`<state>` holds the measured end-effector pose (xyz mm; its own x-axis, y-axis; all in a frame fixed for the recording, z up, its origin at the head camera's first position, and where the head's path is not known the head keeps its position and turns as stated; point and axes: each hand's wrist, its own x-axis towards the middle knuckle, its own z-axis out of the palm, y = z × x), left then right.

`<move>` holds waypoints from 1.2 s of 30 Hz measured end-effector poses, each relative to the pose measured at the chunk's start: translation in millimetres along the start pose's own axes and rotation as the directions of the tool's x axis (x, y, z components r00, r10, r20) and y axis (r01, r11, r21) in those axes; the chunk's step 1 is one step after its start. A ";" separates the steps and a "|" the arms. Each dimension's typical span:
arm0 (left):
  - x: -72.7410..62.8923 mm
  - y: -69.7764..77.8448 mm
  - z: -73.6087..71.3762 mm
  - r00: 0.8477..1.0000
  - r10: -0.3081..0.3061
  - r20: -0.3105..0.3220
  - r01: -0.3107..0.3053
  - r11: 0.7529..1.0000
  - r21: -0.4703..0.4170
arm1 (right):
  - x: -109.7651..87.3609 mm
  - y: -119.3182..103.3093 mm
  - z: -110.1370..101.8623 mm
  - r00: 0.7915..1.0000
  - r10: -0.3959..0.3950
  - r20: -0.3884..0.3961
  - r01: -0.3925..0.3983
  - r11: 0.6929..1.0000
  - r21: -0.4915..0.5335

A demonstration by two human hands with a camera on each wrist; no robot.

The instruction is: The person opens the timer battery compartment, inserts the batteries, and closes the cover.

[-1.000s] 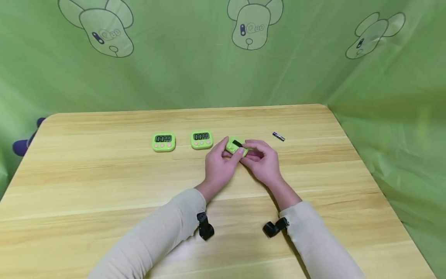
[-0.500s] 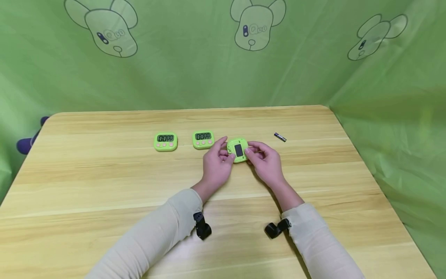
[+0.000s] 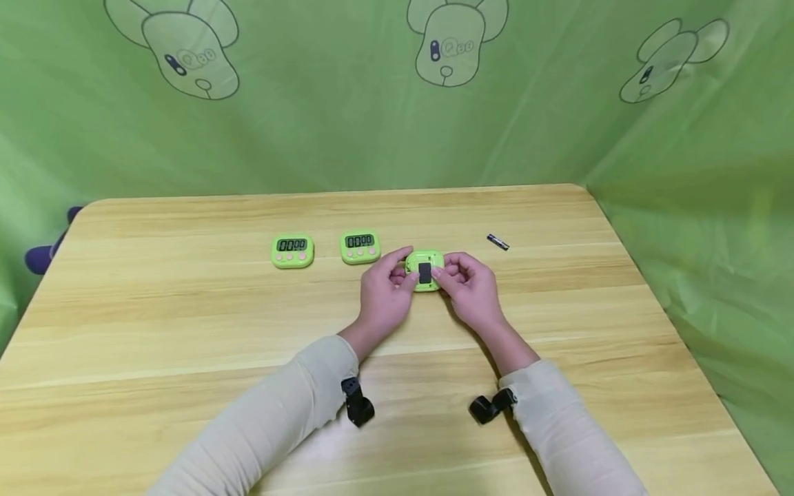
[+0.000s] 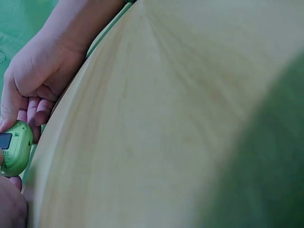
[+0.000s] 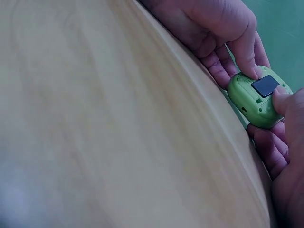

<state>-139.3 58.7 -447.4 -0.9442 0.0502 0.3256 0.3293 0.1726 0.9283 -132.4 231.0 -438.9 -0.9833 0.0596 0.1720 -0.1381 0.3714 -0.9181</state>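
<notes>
Above a wood-grain table point(image 3: 186, 317), I watch remotely as left hand point(image 3: 386, 294) and right hand point(image 3: 475, 291) pinch a green digital timer point(image 3: 425, 259) between them, back upward, its black panel point(image 3: 424, 274) pointing lengthwise away; a slim battery point(image 3: 497, 242) lies slantwise, beyond and right of the nearer right hand.

The held timer point(image 3: 424, 257) is showing lime green around a black patch point(image 3: 424, 273); two lime-green timers point(image 3: 293, 251) point(image 3: 360, 247) are displaying pink buttons point(image 3: 289, 257). Brown grain is streaking the tan tabletop point(image 3: 186, 324); cartoon heads point(image 3: 449, 48) are patterning the green curtain point(image 3: 322, 141).
</notes>
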 end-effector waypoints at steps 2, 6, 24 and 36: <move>-0.4 0.0 -0.2 1.000 0.001 -0.006 -0.001 1.000 0.004 | -0.2 -0.4 0.6 1.000 -0.004 0.002 0.004 1.000 -0.001; -0.3 0.5 0.6 1.000 0.003 -0.012 -0.003 1.000 0.003 | 0.0 -1.5 0.5 1.000 -0.010 -0.005 0.010 1.000 -0.020; -2.3 -1.0 1.0 0.999 0.002 -0.053 -0.001 1.000 0.014 | -2.1 -12.7 3.0 0.999 -0.045 -0.013 0.045 0.999 -0.006; -1.9 0.9 2.2 0.999 0.017 -0.052 -0.014 0.999 0.045 | -1.9 -26.5 2.5 0.998 0.066 -0.021 -0.066 0.998 0.018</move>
<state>-137.3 60.9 -447.6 -0.9369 0.0021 0.3497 0.3418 0.2165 0.9145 -127.2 218.7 -415.8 -0.9876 0.1032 0.1181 -0.0750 0.3502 -0.9337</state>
